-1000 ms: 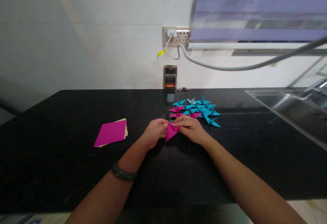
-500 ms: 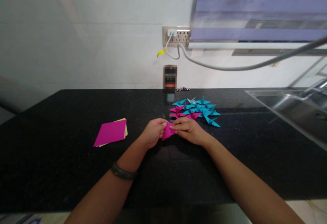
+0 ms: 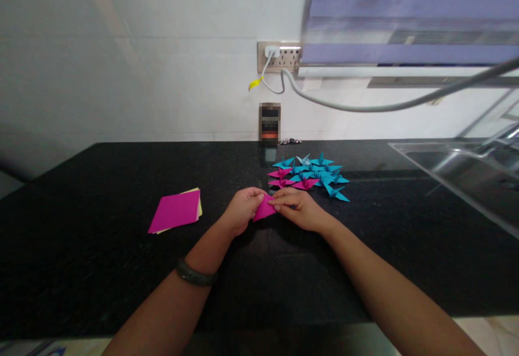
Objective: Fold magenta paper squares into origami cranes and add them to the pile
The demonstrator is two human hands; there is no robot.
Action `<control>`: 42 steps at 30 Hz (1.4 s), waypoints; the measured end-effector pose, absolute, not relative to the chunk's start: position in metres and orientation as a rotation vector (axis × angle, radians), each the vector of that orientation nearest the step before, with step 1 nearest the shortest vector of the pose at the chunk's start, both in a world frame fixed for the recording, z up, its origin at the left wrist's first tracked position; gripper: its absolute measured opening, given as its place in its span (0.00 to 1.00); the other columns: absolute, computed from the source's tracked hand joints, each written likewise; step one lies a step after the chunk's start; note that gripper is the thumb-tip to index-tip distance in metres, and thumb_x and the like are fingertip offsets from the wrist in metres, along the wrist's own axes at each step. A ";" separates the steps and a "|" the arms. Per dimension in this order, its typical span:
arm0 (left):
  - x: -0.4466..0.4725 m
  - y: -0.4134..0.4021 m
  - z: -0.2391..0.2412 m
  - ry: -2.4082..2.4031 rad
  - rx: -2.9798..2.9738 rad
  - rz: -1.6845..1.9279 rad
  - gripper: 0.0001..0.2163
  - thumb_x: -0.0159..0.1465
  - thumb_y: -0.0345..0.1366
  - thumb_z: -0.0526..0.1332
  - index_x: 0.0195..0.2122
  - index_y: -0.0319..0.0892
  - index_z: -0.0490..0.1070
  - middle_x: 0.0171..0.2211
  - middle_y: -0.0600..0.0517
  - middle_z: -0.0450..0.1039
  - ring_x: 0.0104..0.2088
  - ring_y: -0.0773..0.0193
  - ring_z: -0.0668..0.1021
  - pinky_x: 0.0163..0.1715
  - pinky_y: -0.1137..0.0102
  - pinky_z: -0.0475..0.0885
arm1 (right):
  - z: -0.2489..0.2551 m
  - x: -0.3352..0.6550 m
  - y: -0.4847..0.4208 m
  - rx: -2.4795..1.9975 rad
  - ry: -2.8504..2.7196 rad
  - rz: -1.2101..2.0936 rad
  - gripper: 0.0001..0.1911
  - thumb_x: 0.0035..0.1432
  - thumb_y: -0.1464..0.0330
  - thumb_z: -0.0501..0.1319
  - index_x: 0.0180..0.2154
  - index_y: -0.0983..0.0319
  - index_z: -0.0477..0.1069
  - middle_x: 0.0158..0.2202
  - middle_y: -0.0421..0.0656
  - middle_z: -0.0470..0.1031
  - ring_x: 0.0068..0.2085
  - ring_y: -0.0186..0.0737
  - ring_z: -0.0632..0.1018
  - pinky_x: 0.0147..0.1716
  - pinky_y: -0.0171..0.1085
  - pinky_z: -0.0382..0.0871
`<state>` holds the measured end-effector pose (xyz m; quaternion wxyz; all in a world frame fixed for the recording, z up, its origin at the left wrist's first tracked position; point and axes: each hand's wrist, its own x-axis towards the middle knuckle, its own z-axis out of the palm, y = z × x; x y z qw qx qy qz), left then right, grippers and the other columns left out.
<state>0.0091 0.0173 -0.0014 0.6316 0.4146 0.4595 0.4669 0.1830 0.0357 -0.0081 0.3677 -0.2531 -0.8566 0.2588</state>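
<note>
A folded piece of pink origami paper (image 3: pixel 264 209) is pinched between my two hands just above the dark counter. My left hand (image 3: pixel 242 210) is closed on its left edge, thumb on top. The fingertips of my right hand (image 3: pixel 299 207) press on its right side, and they cover part of the folds. Just beyond my right hand lie several blue paper cranes (image 3: pixel 320 172) and a few pink paper cranes (image 3: pixel 305 183). To the left of my left hand rests a stack of square paper (image 3: pixel 176 211), pink on top with yellow showing beneath.
A phone-like object (image 3: pixel 270 123), its screen blurred, leans upright against the wall, with a beaded strand (image 3: pixel 291 141) beside it. The black counter (image 3: pixel 101 269) reaches a metal sink (image 3: pixel 454 164) at the right. A grey cable (image 3: pixel 365 108) hangs from the wall socket (image 3: pixel 279 57).
The pink paper has tilted slightly, its lower corner shifting a little left between my fingers. Both hands keep nearly the same place and grip.
</note>
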 end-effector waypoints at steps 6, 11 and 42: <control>0.012 0.017 -0.002 1.077 1.028 1.077 0.04 0.51 0.32 0.61 0.27 0.37 0.67 0.18 0.57 0.67 0.17 0.74 0.66 0.19 0.77 0.59 | -0.010 0.178 0.032 -0.839 -2.120 0.686 0.16 0.55 0.70 0.57 0.46 0.63 0.70 0.34 0.44 0.73 0.31 0.33 0.72 0.32 0.34 0.67; 0.013 0.017 -0.003 1.089 1.031 1.082 0.03 0.52 0.31 0.60 0.27 0.38 0.67 0.17 0.58 0.67 0.16 0.74 0.65 0.19 0.78 0.58 | -0.009 0.179 0.033 -0.774 -2.181 0.614 0.15 0.58 0.67 0.55 0.47 0.61 0.71 0.30 0.43 0.69 0.32 0.33 0.71 0.33 0.34 0.66; 0.012 0.018 -0.006 1.043 0.894 1.096 0.03 0.49 0.30 0.60 0.25 0.36 0.69 0.17 0.54 0.68 0.17 0.73 0.67 0.19 0.76 0.59 | -0.010 0.180 0.034 -0.791 -2.426 0.211 0.19 0.57 0.68 0.55 0.51 0.58 0.67 0.37 0.46 0.72 0.38 0.39 0.71 0.37 0.37 0.67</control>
